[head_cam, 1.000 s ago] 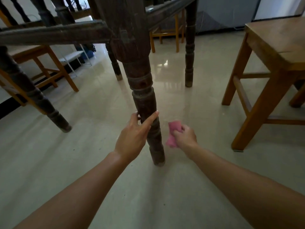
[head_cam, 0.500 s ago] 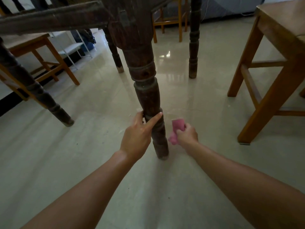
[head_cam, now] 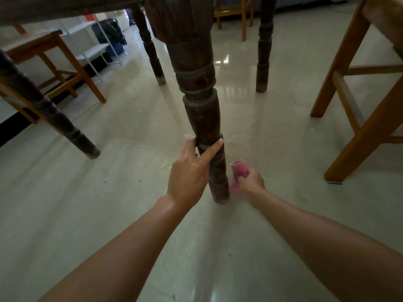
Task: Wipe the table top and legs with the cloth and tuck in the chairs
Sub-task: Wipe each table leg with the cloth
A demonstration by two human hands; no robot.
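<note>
A dark turned wooden table leg [head_cam: 202,118] stands on the tiled floor in the middle of the head view. My left hand [head_cam: 189,171] grips this leg low down, thumb on the left side and forefinger laid across the front. My right hand [head_cam: 250,182] holds a bunched pink cloth [head_cam: 238,174] against the leg's right side, just above its foot. Three more dark legs of the same table [head_cam: 263,62] show behind and to the left. The table top is out of view above.
A light wooden chair [head_cam: 359,118] stands close on the right. Another light wooden chair [head_cam: 63,70] is at the left behind a table leg. A white shelf rack [head_cam: 96,51] and a dark bag [head_cam: 113,35] sit at the far left wall. More chair legs [head_cam: 244,20] stand far back.
My right hand has slid the pink cloth down the leg toward its foot. My left hand keeps its hold on the leg. The camera has dropped lower and closer.
</note>
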